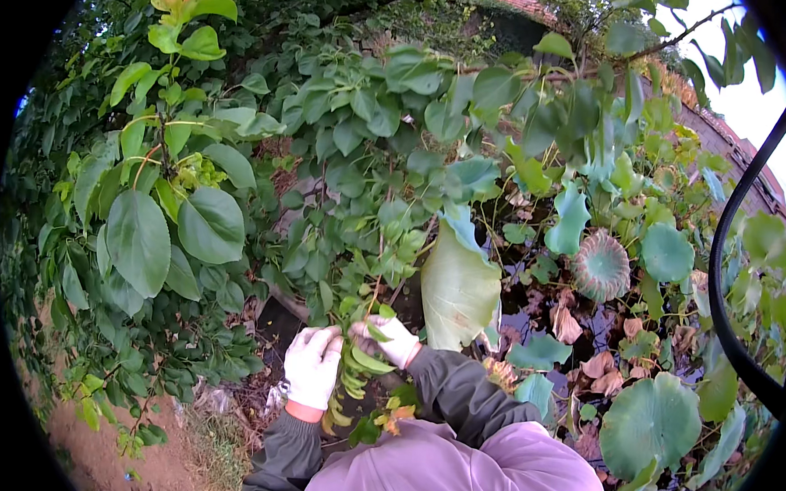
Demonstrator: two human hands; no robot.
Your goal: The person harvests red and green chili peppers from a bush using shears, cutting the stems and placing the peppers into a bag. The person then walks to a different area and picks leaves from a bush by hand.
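My left hand, in a white glove with an orange cuff, is at a thin leafy branch hanging in front of my chest. On the other side of that branch, my right hand, also white-gloved, has its fingers curled in among the leaves near the stem. Leaves cover the fingertips of both hands, so what exactly each one grips is hard to tell. Small green and yellowish leaves hang below and between the hands. A large pale lotus leaf stands just beyond my right hand.
Dense tree foliage fills the left and top. To the right, lotus leaves and brown withered leaves stand over dark water. A black curved cable or strap crosses the right edge. Bare soil shows at lower left.
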